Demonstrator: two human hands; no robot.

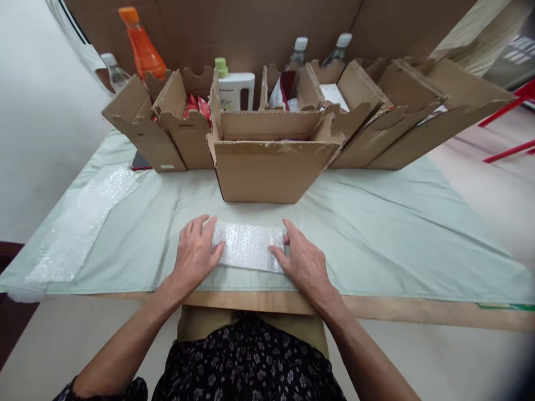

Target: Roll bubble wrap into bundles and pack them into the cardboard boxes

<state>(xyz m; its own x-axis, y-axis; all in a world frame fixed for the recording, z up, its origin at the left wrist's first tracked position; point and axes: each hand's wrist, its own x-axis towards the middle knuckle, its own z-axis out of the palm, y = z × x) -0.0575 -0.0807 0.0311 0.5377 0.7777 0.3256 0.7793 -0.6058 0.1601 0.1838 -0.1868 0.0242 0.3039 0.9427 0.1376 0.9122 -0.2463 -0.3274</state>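
A folded piece of bubble wrap (249, 245) lies flat on the pale green cloth in front of me; whether anything is inside it cannot be made out. At its left end my left hand (195, 249) grips the edge, thumb over the near side and fingers at the far corner. My right hand (307, 260) holds the other end, its thumb resting on top and its fingers curled at the right edge. Just beyond the wrap stands an open cardboard box (267, 172), its contents mostly hidden.
Several open cardboard bins (167, 142) line the back, with bottles standing behind them, among them an orange bottle (144, 47). A white bottle (237, 92) has a green cap. A long bubble wrap sheet (83, 223) lies at left over the green cloth (397, 234).
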